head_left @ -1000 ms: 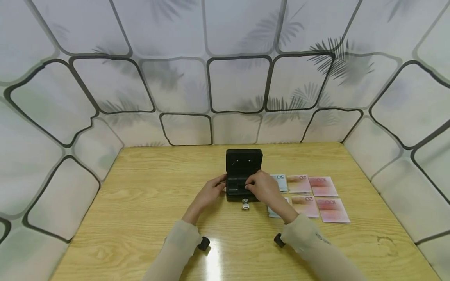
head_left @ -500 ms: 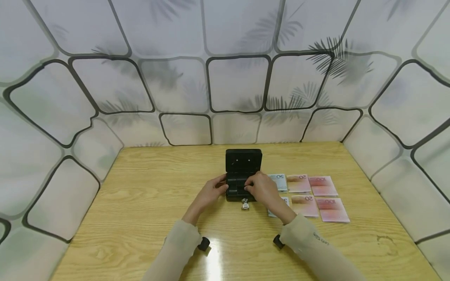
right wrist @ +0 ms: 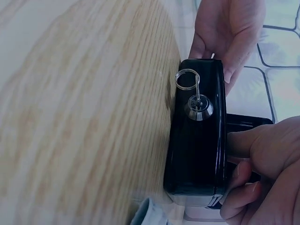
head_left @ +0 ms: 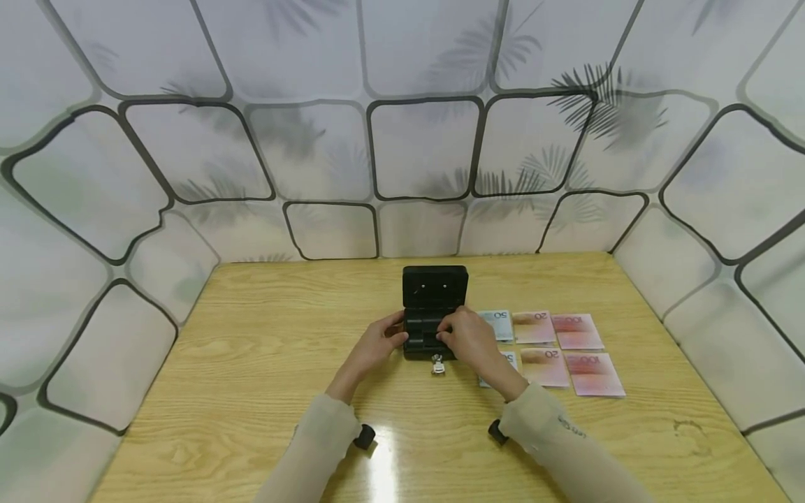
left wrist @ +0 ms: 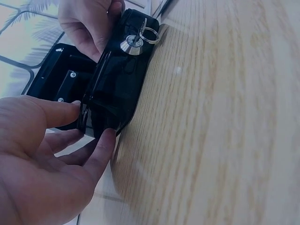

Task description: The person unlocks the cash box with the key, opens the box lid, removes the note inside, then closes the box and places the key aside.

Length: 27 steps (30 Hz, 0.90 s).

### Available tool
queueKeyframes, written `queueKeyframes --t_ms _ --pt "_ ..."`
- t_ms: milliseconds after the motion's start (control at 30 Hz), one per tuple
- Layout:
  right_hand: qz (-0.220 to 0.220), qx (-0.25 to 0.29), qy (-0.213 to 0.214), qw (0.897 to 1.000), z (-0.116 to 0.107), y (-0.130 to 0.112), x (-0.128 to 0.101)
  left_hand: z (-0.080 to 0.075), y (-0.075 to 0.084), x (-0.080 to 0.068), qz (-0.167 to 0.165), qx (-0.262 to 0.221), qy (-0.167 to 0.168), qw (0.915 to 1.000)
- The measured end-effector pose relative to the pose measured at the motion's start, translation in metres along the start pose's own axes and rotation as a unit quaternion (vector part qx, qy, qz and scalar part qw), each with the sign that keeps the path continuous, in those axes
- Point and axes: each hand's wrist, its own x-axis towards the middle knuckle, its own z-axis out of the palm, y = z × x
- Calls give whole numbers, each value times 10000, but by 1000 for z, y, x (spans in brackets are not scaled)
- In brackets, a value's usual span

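A small black cash box (head_left: 435, 285) stands on the table with its lid raised at the back. A key with a ring (head_left: 438, 365) sits in the round silver lock (left wrist: 132, 45) on its front. My left hand (head_left: 376, 341) grips the box's left end, thumb at the top rim and fingers against the side wall. Over the right part of the box, my right hand (head_left: 472, 337) has bent fingers, its thumb (right wrist: 240, 143) reaching past the rim inside. The box wall and the hand hide those fingertips, so I cannot tell what they pinch.
Right of the box lie banknotes in two rows: bluish 50s (head_left: 499, 325), 20s (head_left: 533, 327) and red 100s (head_left: 578, 332). My right forearm crosses over the nearer 50 note. The wooden table (head_left: 283, 307) ends at a patterned fabric wall (head_left: 333, 230) behind.
My left thumb has come down against the box's side since the earliest frame. My right hand stays over the box, almost unmoved.
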Motion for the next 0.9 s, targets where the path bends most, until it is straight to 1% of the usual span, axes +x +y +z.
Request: queueKeyframes --t_ms 133,267,367,467,533,600,667,767,833,900 --pt "1 -50 -19 10000 0 -2 0 1 0 0 31 56 8 10000" --pt "11 -49 43 10000 -1 -3 0 2 2 1 93 177 55 9998" --pt "-9 -34 78 10000 -1 -2 0 3 2 2 88 179 79 9998" --pt "31 140 -70 9999 -1 2 1 3 1 2 93 163 71 9998" --pt "86 409 -227 9989 -3 7 2 3 1 1 79 154 50 9998" --pt "177 796 -314 9962 -6 13 2 3 0 1 90 171 11 9998" --pt "308 1220 -254 9917 -11 20 1 3 0 1 78 158 -11 9998" --pt "502 1807 11 9823 -20 31 0 4 0 1 113 116 -7 9999" --pt "603 2093 139 9759 -24 37 0 4 0 1 165 125 40 9998" --pt "690 2318 130 9702 -26 43 1 3 0 0 201 162 67 9996"
